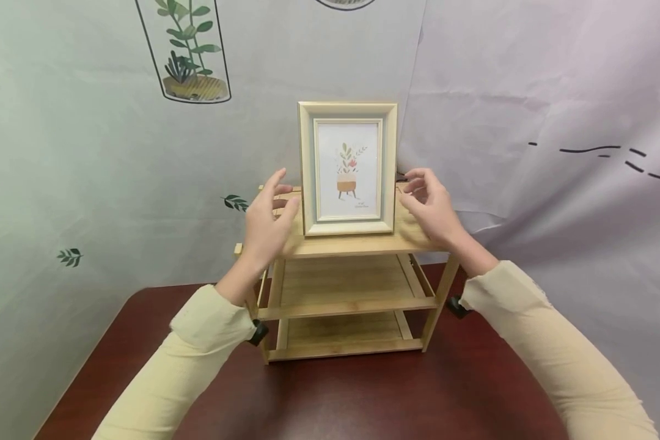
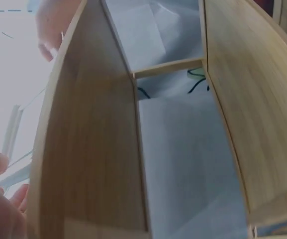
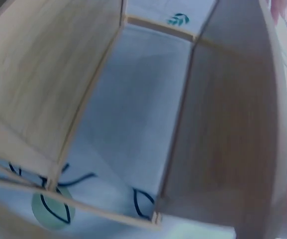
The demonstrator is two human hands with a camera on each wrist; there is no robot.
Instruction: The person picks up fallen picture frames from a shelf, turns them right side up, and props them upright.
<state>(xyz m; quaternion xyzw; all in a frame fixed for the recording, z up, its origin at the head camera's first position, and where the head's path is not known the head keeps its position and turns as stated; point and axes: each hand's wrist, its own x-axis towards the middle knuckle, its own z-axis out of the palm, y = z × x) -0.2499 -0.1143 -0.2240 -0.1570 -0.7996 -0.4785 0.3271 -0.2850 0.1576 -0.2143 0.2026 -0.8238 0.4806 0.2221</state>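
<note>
A picture frame (image 1: pixel 348 171) with a cream border and a potted-plant print stands upright on the top board of a wooden shelf rack (image 1: pixel 352 246). Beside its left edge is my left hand (image 1: pixel 266 223), fingers spread and slightly bent. My right hand (image 1: pixel 431 208) hovers off the right edge, fingers loosely bent. Neither hand appears to grip the frame; small gaps show on both sides. The left wrist view mostly takes in the rack's boards (image 2: pixel 93 129), with part of the left hand (image 2: pixel 1 211) at lower left. In the right wrist view, boards (image 3: pixel 228 124) also fill most of the picture.
The rack has two lower shelves (image 1: pixel 346 281) and stands on a dark red table (image 1: pixel 330 397). Behind it hangs a pale cloth (image 1: pixel 473 91) printed with plants and black lines. Black wrist devices (image 1: pixel 258 333) show at both sleeves.
</note>
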